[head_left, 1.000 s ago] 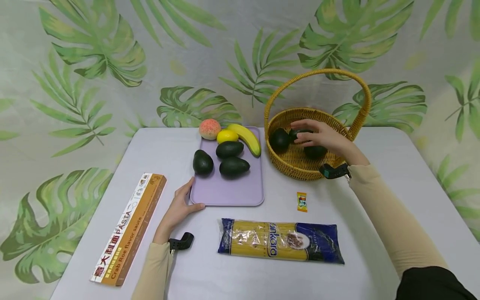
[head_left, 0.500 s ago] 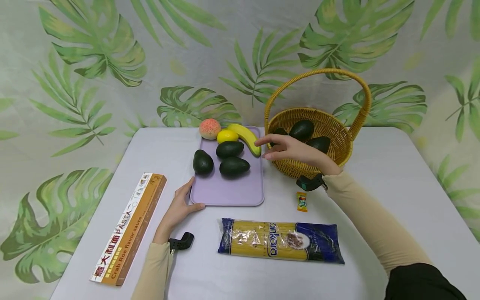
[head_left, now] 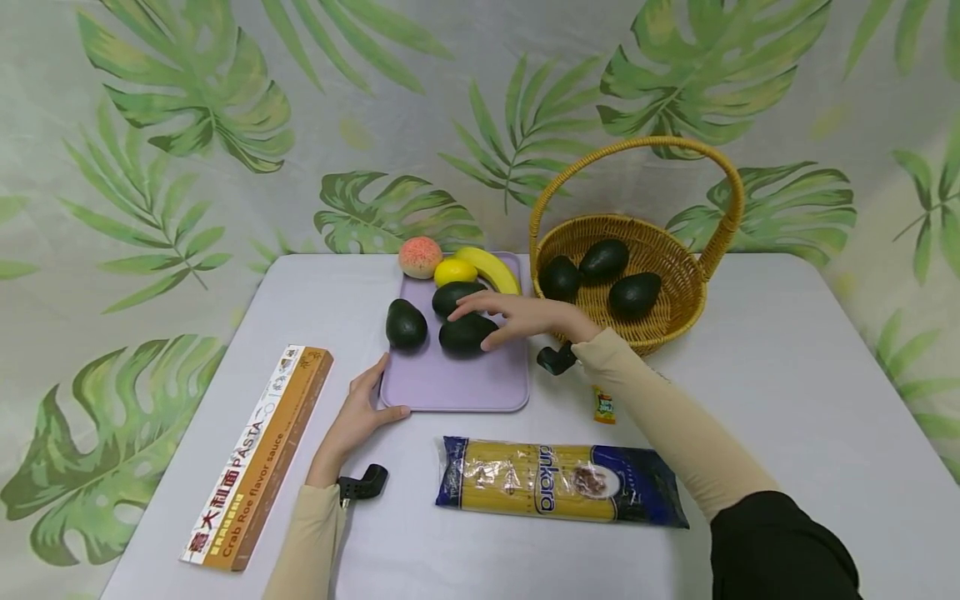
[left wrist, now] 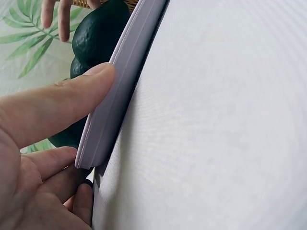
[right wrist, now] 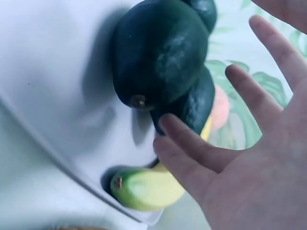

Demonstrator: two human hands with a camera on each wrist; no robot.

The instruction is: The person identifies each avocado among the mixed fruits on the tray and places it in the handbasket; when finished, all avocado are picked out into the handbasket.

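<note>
A lilac tray (head_left: 450, 387) carries three dark green avocados, a banana (head_left: 491, 268), a lemon (head_left: 453, 271) and a peach (head_left: 420, 257). At its front left corner my left hand (head_left: 358, 421) holds it, thumb along the front rim and fingers down the left side; the left wrist view shows the thumb (left wrist: 91, 86) against the rim. My right hand (head_left: 525, 315) hovers at the front avocado (head_left: 461, 337), overlapping it in the head view. In the right wrist view its fingers are spread, with nothing between them and the avocado (right wrist: 160, 52) beyond.
A wicker basket (head_left: 570, 337) with three avocados (head_left: 635, 296) stands right of the tray. In front lie a spaghetti packet (head_left: 525, 479) and a small yellow sachet (head_left: 603, 406), partly behind the right sleeve. A long pasta box (head_left: 258, 458) lies at the left.
My right hand has come out of the basket and moved left, past its rim, to over the front avocado on the tray. The left hand has stayed at the tray corner.
</note>
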